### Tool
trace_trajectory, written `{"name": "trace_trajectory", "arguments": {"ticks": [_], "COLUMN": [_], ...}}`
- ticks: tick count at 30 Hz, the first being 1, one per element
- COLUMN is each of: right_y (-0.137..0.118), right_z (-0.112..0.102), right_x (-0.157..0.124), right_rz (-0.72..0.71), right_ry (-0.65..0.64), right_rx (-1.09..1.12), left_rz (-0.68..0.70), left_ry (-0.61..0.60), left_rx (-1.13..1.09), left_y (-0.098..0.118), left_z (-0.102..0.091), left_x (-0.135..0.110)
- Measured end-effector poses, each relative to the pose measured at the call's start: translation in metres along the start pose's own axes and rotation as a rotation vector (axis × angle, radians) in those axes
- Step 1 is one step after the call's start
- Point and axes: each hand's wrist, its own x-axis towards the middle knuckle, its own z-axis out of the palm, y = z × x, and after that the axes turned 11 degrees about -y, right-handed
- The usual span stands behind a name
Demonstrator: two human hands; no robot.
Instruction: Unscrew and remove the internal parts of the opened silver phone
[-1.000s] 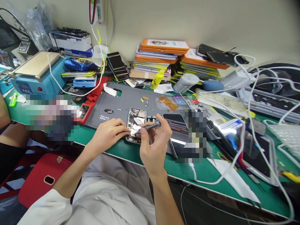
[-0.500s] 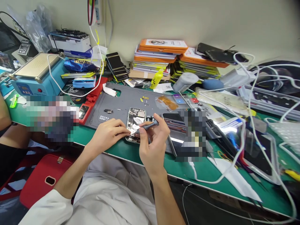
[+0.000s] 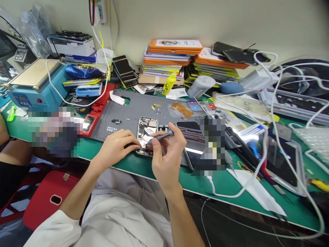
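Observation:
An opened phone (image 3: pixel 152 122) lies on the grey work mat (image 3: pixel 123 109), its inner parts exposed. Fingers and thumb of my left hand (image 3: pixel 120 145) close together at the phone's lower left edge, holding it there. In my right hand (image 3: pixel 168 154) is a grey screwdriver (image 3: pixel 164 136), gripped between thumb and fingers and tilted, its tip end pointing down-left over the lower part of the phone. My right fingers partly hide the phone's lower right corner. A small dark phone part (image 3: pixel 116 121) rests on the mat left of the phone.
A dark phone screen (image 3: pixel 191 140) lies just right of my right hand. A white cable (image 3: pixel 239 196) loops across the right side. Stacked orange boxes (image 3: pixel 174 46) stand at the wall, a blue heating machine (image 3: pixel 33 85) at left. Someone's arm shows at the far left.
The camera view has shifted slightly, so the bench appears a little further left and up. Both hands keep their places at the phone, the screwdriver still in the right.

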Motion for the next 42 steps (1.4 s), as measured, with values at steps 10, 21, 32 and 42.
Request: {"name": "trace_trajectory", "arguments": {"ticks": [10, 21, 32, 42], "right_y": [-0.0026, -0.0017, -0.0075, -0.0041], "right_z": [-0.0016, -0.0016, -0.0075, -0.0036], "right_x": [0.0002, 0.0006, 0.0057, -0.0014], "right_rz": [0.042, -0.001, -0.288, -0.007], "right_ry": [-0.040, -0.034, -0.109, 0.037], "right_rx": [0.023, -0.026, -0.285, -0.110], "left_rz": [-0.027, -0.020, -0.011, 0.006], "left_ry": [-0.032, 0.003, 0.015, 0.022], "left_rx": [-0.070, -0.080, -0.070, -0.031], "left_y": [-0.0005, -0.0028, -0.0016, -0.0033], "left_z": [-0.0031, 0.0002, 0.0001, 0.0015], "left_x": [0.0023, 0.0005, 0.0004, -0.0007]}}
